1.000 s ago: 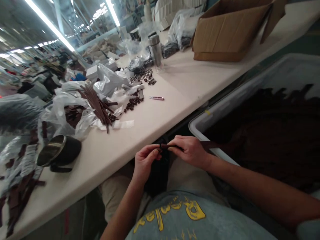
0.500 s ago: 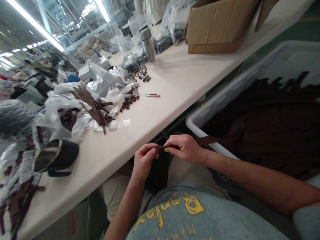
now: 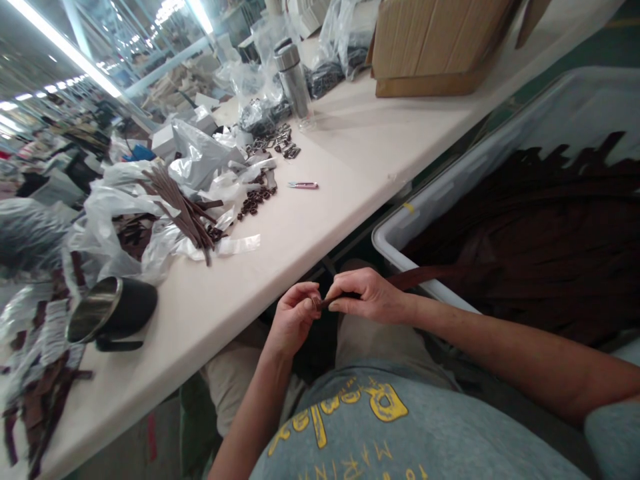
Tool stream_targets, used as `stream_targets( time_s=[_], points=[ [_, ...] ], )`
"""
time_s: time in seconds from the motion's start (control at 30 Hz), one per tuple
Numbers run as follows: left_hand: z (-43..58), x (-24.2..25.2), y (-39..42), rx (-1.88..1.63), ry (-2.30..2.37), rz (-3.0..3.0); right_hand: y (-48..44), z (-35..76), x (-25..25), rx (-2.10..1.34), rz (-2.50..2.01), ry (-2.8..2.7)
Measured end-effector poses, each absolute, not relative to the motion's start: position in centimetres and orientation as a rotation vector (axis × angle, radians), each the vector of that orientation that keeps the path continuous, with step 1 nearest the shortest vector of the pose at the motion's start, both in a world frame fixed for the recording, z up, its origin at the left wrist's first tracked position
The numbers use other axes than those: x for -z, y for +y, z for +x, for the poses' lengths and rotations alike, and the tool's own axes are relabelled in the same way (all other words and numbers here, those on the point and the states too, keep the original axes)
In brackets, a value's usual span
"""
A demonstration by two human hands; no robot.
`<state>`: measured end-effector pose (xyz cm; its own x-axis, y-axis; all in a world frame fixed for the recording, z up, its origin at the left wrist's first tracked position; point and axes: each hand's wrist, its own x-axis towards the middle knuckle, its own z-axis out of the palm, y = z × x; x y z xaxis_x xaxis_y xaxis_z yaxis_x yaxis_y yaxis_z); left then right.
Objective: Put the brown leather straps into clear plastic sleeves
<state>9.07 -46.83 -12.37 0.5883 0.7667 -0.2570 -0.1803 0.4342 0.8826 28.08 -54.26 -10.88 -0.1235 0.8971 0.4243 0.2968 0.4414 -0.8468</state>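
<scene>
My left hand (image 3: 293,320) and my right hand (image 3: 365,297) meet in front of my lap above my thighs. Both pinch a narrow dark brown strap (image 3: 420,276) near its end. The strap runs from my right hand out over the rim of a white plastic bin (image 3: 400,233). The bin holds a heap of similar brown straps (image 3: 525,260). The strap's tip is mostly hidden between my fingers, and I cannot make out any small part there.
The white folding table (image 3: 320,200) to my left holds plastic bags, a bundle of brown straps (image 3: 175,210), small dark rings (image 3: 255,203), metal buckles (image 3: 273,143), a pink-handled tool (image 3: 303,185), a black mug (image 3: 113,310), a steel flask (image 3: 293,80) and a cardboard box (image 3: 430,50).
My view has tilted slightly, shifting the table and bin in the frame. My hands have come a little closer together and my left fingers have curled more around the strap's end.
</scene>
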Motion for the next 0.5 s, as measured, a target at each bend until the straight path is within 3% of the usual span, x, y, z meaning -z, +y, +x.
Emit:
stream_targets(
  time_s=[0.5],
  points=[
    [9.8,12.6,-49.0,-0.750,0.859,1.025,-54.8,27.4,11.1,-0.332,-1.268,-1.803]
  ],
)
